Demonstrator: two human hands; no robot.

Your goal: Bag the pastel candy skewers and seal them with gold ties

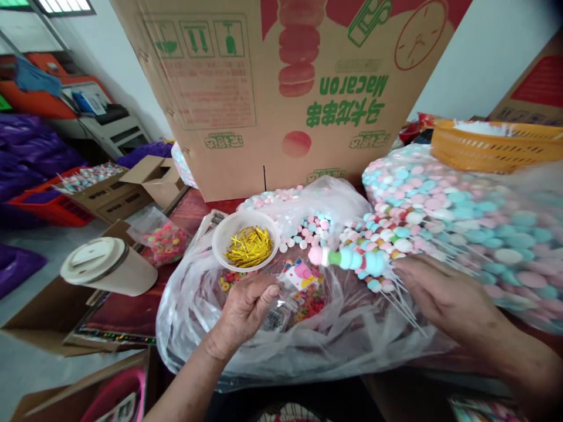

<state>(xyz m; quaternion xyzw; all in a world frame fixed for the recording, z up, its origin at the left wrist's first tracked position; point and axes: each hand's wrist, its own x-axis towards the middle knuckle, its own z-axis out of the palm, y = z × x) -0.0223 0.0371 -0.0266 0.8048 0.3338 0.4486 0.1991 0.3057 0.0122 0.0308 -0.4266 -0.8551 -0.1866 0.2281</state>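
Observation:
My left hand (246,308) is closed on a small clear printed packet (295,281), pinching its edge above a big clear plastic bag (211,328) that holds ring-shaped colourful candies. My right hand (435,290) grips the stick end of a marshmallow skewer (352,258), which points left with pink, green and blue pieces. A pile of similar skewers (387,231) lies just beyond it. A white bowl (245,239) of yellow twist ties sits right behind my left hand.
A large "Macaron" cardboard box (281,88) stands behind. A big bag of pink and blue sweets (475,223) and an orange basket (492,146) fill the right. At the left stand a lidded paper cup (108,266), a small candy bag (167,240) and open cartons (118,190).

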